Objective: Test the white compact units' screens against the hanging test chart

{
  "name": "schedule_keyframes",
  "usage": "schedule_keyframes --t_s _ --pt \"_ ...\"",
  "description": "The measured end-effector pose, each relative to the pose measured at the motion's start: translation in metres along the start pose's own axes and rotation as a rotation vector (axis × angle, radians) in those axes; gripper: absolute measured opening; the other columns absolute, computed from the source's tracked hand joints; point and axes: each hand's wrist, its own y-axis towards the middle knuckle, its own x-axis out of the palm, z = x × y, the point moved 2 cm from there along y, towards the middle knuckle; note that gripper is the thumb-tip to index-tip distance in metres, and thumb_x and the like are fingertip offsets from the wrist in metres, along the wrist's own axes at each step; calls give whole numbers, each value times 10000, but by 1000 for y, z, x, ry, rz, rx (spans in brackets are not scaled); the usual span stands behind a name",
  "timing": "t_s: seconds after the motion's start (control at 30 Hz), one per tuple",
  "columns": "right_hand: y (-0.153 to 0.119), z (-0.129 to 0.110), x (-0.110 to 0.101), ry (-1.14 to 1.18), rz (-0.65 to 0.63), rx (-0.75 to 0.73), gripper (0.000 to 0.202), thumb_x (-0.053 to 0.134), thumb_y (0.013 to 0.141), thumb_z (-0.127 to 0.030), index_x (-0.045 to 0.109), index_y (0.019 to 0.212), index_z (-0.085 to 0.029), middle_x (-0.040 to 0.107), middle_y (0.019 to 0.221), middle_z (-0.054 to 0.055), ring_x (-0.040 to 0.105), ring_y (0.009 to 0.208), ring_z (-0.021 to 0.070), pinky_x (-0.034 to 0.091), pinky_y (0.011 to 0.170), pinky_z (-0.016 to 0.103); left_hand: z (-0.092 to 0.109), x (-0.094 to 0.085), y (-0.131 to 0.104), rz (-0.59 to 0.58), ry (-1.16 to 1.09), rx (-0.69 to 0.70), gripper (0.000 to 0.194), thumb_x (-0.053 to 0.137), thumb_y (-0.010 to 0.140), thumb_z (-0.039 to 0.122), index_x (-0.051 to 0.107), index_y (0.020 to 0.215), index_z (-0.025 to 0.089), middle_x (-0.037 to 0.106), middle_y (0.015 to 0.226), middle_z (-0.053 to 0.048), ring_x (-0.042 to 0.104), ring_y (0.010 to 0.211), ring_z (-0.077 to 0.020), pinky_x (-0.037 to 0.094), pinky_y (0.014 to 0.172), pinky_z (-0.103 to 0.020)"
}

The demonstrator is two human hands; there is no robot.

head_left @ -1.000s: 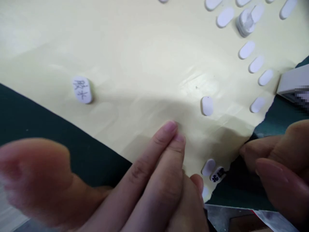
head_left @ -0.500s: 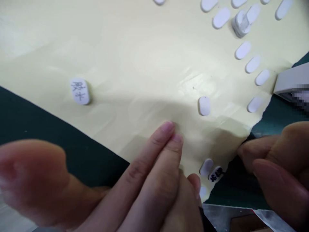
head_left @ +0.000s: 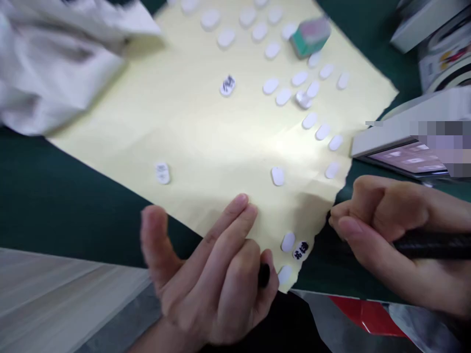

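My left hand rests at the near edge of the yellow paper, index and middle fingers stretched onto it, thumb apart. Its ring and little fingers curl around a black pen cap, of which only the round end shows. At the right, my right hand is closed on a black marker pen; the tip is hidden behind the fingers. Between the hands lie a blank white oval piece and a piece with dark writing. Another blank oval sits beyond my left fingertips.
A lettered oval lies left, another farther back. Several blank ovals cover the far right, near a green-and-pink block. White cloth overlaps the paper's far left. A pale box-like object stands right.
My view has pulled back, so more of the table, the cloth and the block appear. The marker pen and the black cap now show. Both hands stay in about the same places.
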Motion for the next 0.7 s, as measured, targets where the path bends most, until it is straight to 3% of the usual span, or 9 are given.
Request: schedule_keyframes --t_s 0.1,0.2,0.27,0.33,0.4,0.5,0.6,0.7 --pt "-7 -4 -11 97 176 -23 292 590 735 -108 365 571 -195 434 524 -57 447 471 66 376 455 225 1 -1 3 99 128 272 51 402 758 158 433 732 190 622 981 -86 613 951 -201 34 1112 -467" --pt "-27 -11 -21 154 316 -78 195 656 735 -181 481 649 -192 499 664 -12 499 615 107 381 516 247 -3 -7 1 96 111 348 109 349 776 128 438 823 172 565 997 -125 516 1071 -250 90 1073 -529" --pt "-48 -12 -21 296 375 -103 124 632 769 -267 536 739 -195 492 769 15 511 685 131 398 527 254 -2 -14 -1 109 132 393 160 359 781 102 455 896 158 540 925 -110 508 996 -243 192 1023 -537" --pt "-69 -9 -13 511 389 -112 163 527 834 -356 559 833 -197 475 834 34 504 672 133 415 502 254 4 -22 -5 90 156 444 245 364 775 55 468 984 129 528 840 -84 507 868 -202 298 942 -472" --pt "-87 -7 0 726 449 -102 149 458 875 -325 537 842 -203 467 758 15 494 606 119 402 483 247 15 -27 -8 34 162 499 325 363 766 22 447 1072 88 529 784 -65 493 769 -167 351 839 -384" --pt "-104 -8 21 964 478 -35 194 447 883 -315 474 729 -201 439 643 -20 457 518 91 351 455 222 35 -32 -13 -38 104 531 329 361 729 -9 422 1032 104 527 725 -30 461 664 -129 367 735 -309" --pt "-113 -17 31 1032 463 -26 256 494 862 -304 426 645 -186 432 603 -34 412 471 64 309 435 198 50 -34 -20 -85 18 548 261 351 691 -40 390 852 161 490 653 10 430 605 -106 366 699 -275" --pt "-120 -25 33 1021 457 -30 263 525 845 -301 425 633 -183 438 601 -36 392 459 53 276 409 180 57 -36 -31 -61 -19 601 258 334 691 -47 377 839 161 454 630 18 412 594 -102 355 698 -278"
